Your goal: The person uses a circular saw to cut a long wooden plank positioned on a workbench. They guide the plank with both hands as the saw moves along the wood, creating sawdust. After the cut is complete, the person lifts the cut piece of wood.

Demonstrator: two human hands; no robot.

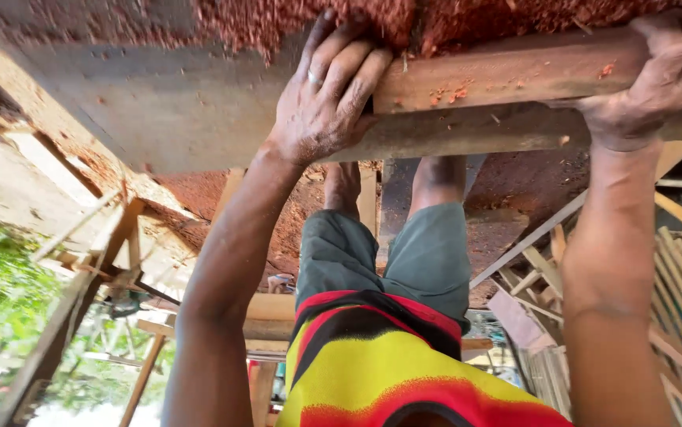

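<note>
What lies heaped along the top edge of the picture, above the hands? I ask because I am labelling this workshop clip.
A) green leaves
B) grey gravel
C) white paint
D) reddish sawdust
D: a heap of reddish sawdust lies just past the wooden plank that the left hand and the right hand both press on, with reddish flecks scattered on the plank too.

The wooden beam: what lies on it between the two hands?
In the head view, the wooden beam between the left hand and the right hand is bare wood, with only a few reddish sawdust flakes.
</note>
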